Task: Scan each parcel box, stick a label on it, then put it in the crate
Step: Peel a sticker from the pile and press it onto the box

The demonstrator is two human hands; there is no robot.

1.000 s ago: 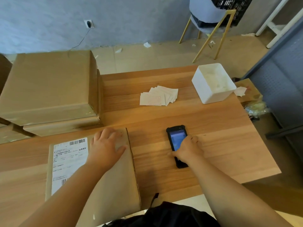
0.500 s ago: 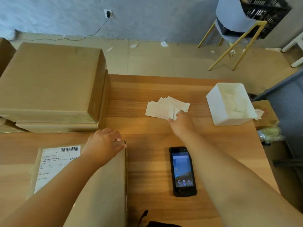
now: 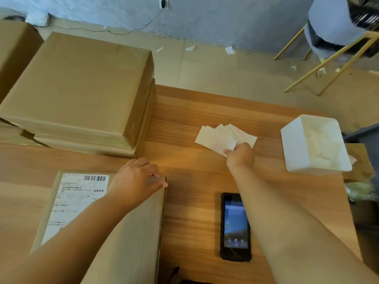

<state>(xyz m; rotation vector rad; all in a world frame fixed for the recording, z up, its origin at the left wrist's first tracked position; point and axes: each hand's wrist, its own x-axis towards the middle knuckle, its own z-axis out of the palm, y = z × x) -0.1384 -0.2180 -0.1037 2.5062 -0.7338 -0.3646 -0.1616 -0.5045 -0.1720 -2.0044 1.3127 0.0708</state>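
A flat cardboard parcel box (image 3: 131, 238) lies at the near left of the wooden table (image 3: 194, 201), with a white shipping slip (image 3: 71, 203) on its top. My left hand (image 3: 137, 179) rests on the box's far right corner, fingers curled over the edge. My right hand (image 3: 240, 155) pinches the front sheet of a fanned pile of white labels (image 3: 221, 138) in the middle of the table. The black handheld scanner (image 3: 235, 227) lies screen up on the table, under my right forearm.
Two stacked cardboard boxes (image 3: 82, 95) fill the far left of the table, with more boxes beyond them. A white square bin (image 3: 297, 160) stands at the right edge. A chair with yellow legs (image 3: 328, 56) holds a black crate on the floor beyond.
My right hand left the scanner on the table, reached forward to the label pile and took hold of a label. My left hand stayed on the box's corner. The view moved closer.
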